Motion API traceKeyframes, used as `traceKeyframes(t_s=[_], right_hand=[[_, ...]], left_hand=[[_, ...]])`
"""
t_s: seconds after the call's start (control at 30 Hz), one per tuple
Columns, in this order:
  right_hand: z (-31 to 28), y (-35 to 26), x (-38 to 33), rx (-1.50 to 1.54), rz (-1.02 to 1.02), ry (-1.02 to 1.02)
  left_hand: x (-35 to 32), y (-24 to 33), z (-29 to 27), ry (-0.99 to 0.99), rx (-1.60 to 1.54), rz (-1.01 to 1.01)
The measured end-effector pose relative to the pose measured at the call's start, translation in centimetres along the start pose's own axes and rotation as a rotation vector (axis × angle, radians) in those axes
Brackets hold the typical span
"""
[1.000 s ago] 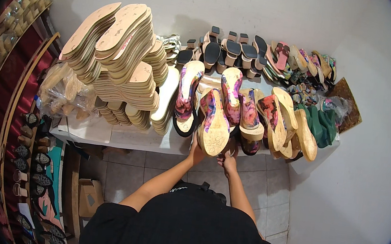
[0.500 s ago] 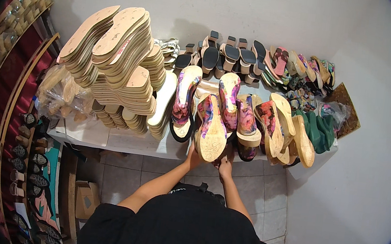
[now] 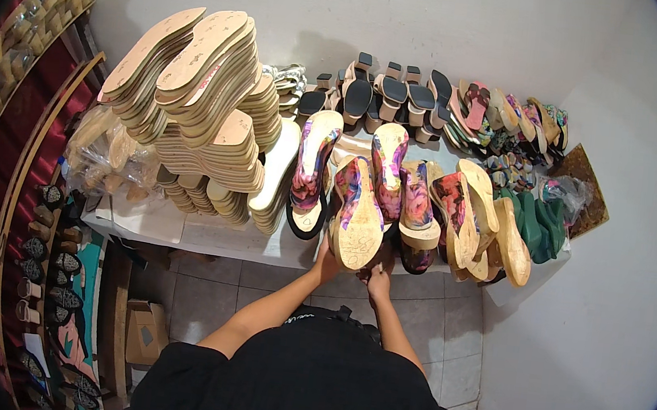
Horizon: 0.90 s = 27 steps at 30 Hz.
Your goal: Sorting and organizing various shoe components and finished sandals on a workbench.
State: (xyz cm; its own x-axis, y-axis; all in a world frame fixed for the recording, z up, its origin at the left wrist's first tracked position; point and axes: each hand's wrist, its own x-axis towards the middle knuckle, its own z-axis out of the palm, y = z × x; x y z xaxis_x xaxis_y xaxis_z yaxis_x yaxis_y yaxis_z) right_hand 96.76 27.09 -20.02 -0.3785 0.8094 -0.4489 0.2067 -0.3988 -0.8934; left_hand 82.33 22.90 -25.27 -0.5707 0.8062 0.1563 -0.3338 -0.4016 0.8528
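A wedge shoe with a tan insole and flowered pink and purple sides stands tilted at the front of the white table. My left hand grips its lower left edge. My right hand touches its lower right end from below. More flowered wedges lean in a row right beside it.
Tall stacks of tan soles fill the table's left half. Black-heeled sandals line the back wall, green shoes lie at the right. A clear bag of soles hangs at the left edge. A cardboard box sits on the tiled floor.
The flowered wedge and both hands have shifted slightly down and toward me along the table's front edge; otherwise the scene is the same.
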Motion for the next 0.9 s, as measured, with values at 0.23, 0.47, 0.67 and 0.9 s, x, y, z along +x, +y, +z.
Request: traceKeyframes(t_s=[0.23,0.47,0.67,0.9], right_hand=[[-0.5,1.3,1.3,-0.005,-0.058,-0.058],[-0.2,0.3,0.5,0.010,-0.053,-0.018],[-0.3,-0.3,0.1,0.002,-0.056,-0.026],[-1.1,0.2,-0.1,0.136,0.026,-0.018]], left_hand=[[0.1,0.4,0.4,-0.003,0.164,0.081],[0.4,0.0,-0.2,-0.013,-0.002,-0.080],[0.3,-0.8,-0.6,-0.007,-0.166,-0.165],[-0.2,-0.7,-0.8,0.010,-0.227,-0.242]])
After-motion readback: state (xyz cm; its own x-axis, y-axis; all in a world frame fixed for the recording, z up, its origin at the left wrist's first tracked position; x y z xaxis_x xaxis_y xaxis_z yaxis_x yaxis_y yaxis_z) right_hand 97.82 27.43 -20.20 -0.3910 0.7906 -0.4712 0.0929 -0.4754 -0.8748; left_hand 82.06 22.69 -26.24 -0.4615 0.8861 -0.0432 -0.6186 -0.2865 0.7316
